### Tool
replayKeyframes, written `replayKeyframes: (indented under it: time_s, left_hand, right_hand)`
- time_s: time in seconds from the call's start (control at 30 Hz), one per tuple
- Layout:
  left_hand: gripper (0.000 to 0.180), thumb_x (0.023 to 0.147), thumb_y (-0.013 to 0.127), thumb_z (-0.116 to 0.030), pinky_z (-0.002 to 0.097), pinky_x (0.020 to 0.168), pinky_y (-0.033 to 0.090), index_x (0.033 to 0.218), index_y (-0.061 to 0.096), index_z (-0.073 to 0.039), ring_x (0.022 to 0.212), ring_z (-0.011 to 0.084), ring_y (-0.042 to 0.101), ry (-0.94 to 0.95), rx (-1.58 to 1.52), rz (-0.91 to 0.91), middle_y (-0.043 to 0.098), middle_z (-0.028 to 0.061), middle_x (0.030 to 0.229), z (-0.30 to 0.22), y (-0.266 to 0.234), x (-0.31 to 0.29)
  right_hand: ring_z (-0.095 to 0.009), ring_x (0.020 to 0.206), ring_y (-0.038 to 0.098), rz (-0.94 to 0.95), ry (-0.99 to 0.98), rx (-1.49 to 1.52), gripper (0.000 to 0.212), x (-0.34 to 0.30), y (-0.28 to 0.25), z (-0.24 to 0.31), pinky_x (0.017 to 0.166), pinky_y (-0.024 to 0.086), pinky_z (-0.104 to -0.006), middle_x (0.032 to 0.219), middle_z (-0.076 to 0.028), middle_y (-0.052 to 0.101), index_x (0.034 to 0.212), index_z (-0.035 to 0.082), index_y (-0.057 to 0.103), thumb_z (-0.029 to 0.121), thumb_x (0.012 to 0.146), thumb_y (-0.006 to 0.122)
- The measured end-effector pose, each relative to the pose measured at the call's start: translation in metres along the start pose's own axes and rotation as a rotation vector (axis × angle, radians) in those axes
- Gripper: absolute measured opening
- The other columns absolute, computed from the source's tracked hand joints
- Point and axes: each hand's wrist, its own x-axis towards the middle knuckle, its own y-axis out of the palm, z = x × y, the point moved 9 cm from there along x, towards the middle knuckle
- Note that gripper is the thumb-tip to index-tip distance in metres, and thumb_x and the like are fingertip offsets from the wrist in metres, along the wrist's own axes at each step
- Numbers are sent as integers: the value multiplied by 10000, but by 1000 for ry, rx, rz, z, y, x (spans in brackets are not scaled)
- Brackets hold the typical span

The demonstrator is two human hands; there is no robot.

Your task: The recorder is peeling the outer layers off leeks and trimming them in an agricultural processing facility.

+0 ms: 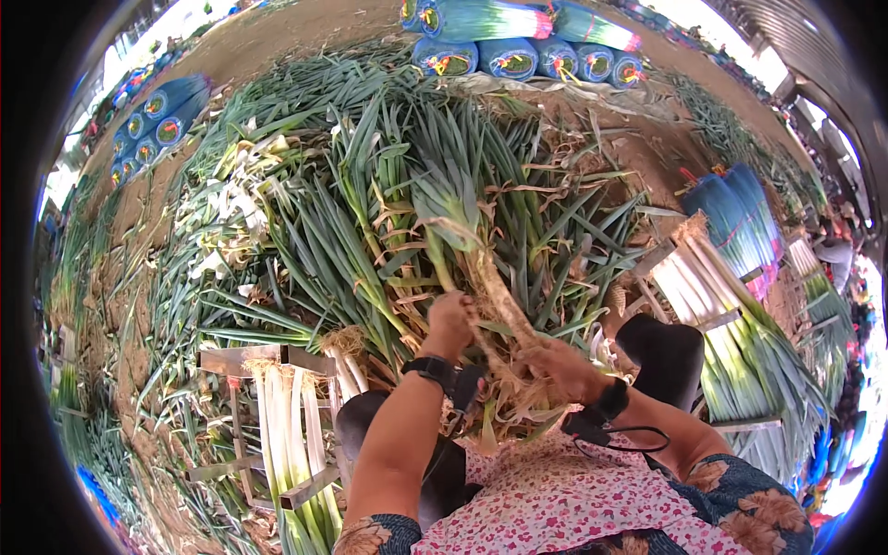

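Note:
My left hand is closed around the pale lower stalk of a leek. A dry, ragged strip hangs below that fist. Beside it, my right hand grips a thicker leek near its root end; brownish, soil-marked skin covers the shank. Both stalks slant away from me, and their green tops run into a large heap of leeks. Under my hands, dry peelings lie in front of my floral apron. The fingertips of both hands are partly hidden.
Cleaned leeks lie on a low rack at left and another at right. Blue-wrapped bundles are stacked at the back, with more bundles at far left. Loose leaves litter the earthen floor. My knees flank the work.

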Motion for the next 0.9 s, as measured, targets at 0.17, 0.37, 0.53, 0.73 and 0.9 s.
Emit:
replayKeyframes:
  time_s: [0.17, 0.37, 0.53, 0.73, 0.9]
  left_hand:
    - [119, 915, 481, -147, 349, 447, 364, 896, 507, -32, 553, 160, 465, -599, -767, -427, 510, 66, 730, 11, -20, -16]
    - [350, 926, 471, -253, 401, 686, 420, 1211, 461, -49, 752, 198, 469, -539, -103, -415, 509, 76, 891, 5, -41, -25]
    - [522, 922, 478, -389, 440, 970, 350, 1306, 383, -49, 1116, 260, 445, -503, -777, -184, 431, 98, 1294, -36, 29, -11]
    - [399, 905, 517, -370, 386, 909, 425, 1144, 505, -50, 989, 264, 529, -330, -1326, -240, 552, 77, 1119, -78, 59, 48]
    - [316, 850, 631, -274, 376, 799, 466, 1076, 543, -72, 843, 213, 549, -191, -1104, -115, 590, 53, 984, -159, 74, 48]
  right_hand:
    - [-153, 700, 552, 14, -686, -669, 363, -71, -19, 82, 636, 458, -271, 815, -52, 589, 1109, 14, 534, 283, 869, 578]
    - [-73, 620, 487, -209, 139, -646, 324, -71, -29, 47, 581, 383, -231, 669, 25, 546, 1081, 7, 599, 252, 876, 550]
    - [-85, 635, 498, -205, -1, -483, 269, -113, -15, 75, 572, 408, -244, 720, -4, 549, 980, -7, 569, 223, 845, 601]
    - [-131, 664, 571, -115, -118, -749, 414, -173, -15, 65, 621, 474, -305, 768, -83, 588, 1108, 5, 512, 254, 804, 643]
    - [-142, 715, 596, -208, -32, -836, 434, -168, -59, 25, 657, 470, -316, 765, -109, 613, 1121, 26, 512, 261, 787, 658]
